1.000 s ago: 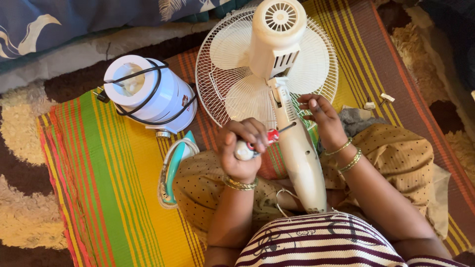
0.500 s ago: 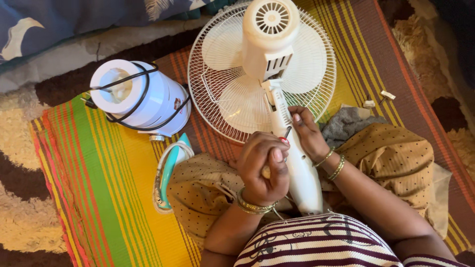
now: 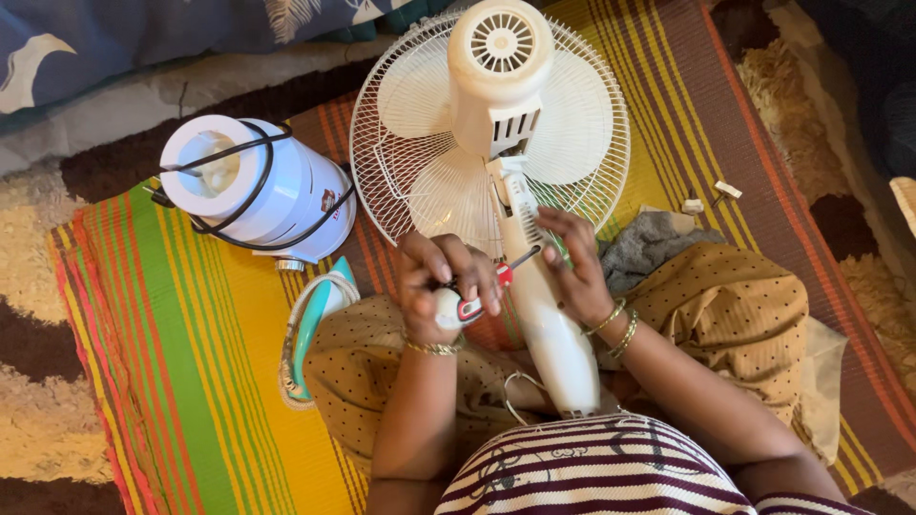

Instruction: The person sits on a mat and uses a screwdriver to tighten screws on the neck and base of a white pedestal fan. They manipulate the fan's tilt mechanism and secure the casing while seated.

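The head view looks straight down on a striped mat (image 3: 181, 362) laid over a shaggy brown and cream rug (image 3: 38, 334). Toward the mat's left far corner lies a white cylindrical appliance (image 3: 253, 191) on its side, with a black cord (image 3: 239, 234) looped around its body. Just nearer than it, a white and teal clothes iron (image 3: 310, 329) rests on edge against the person's knee, which is draped in tan dotted cloth (image 3: 735, 315).

In the middle of the mat a cream pedestal fan (image 3: 496, 124) lies face down, its wire cage toward the far edge and its stem (image 3: 549, 324) running back across the person's lap. The left hand (image 3: 444, 286) is clamped on the white and red handle of a screwdriver (image 3: 472, 303), its dark shaft slanting up and right to meet the stem. The right hand (image 3: 572, 267) rests on the stem just beside that tip, its fingers curled over it and holding it steady. Gold bangles circle both wrists.

Right of the fan, a crumpled grey rag (image 3: 649, 248) lies against the knee. Further right, near the mat's far right part, are two small white pieces (image 3: 711, 195), too small to identify
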